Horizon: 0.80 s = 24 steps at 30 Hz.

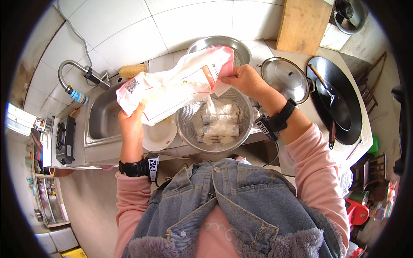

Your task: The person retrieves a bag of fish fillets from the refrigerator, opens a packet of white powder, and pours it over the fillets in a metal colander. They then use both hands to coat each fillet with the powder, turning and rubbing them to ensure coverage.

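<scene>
A white and red bag of flour-like powder (176, 88) is tilted over a metal basin (187, 135). My left hand (131, 122) grips the bag's lower left end. With fingers pinched, my right hand (246, 79) holds its right end by the open corner. White powder (209, 104) streams from that corner into the basin. Inside the basin lie several pale, silvery pieces (221, 127), possibly fish, coated with powder. The bag hides part of the basin's far rim.
A white plate (159, 137) sits left of the basin, beside a steel sink (105, 109) with a faucet (93, 75). Behind is another metal bowl (222, 40). To the right are a lidded pot (284, 79), a wok (350, 93) and a wooden board (301, 25).
</scene>
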### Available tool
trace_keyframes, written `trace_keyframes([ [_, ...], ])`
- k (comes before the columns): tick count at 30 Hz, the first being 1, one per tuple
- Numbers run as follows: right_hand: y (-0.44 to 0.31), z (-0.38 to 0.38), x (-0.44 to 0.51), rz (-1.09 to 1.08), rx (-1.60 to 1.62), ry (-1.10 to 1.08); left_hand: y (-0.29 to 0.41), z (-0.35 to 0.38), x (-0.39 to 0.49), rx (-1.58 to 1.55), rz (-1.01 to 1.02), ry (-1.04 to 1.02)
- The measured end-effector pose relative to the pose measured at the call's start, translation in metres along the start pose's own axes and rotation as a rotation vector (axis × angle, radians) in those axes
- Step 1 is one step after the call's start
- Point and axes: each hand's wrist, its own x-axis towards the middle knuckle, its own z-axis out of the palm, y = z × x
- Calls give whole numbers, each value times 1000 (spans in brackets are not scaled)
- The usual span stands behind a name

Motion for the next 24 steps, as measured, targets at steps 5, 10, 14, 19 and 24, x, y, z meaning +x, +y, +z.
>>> trace_keyframes([
  [5,-11,16,3,-22,-71,-87,4,-17,-9,21,25,22],
  [10,-11,23,-5,43,-232,-160,10,-28,-15,171,0,23],
  [14,-5,26,-12,5,-112,-113,10,-28,-18,113,-4,15],
  [19,-3,22,-20,24,-103,-123,6,-31,-22,144,-38,-14],
  [24,-15,18,-29,27,39,-135,0,-40,-22,-24,-19,-69],
])
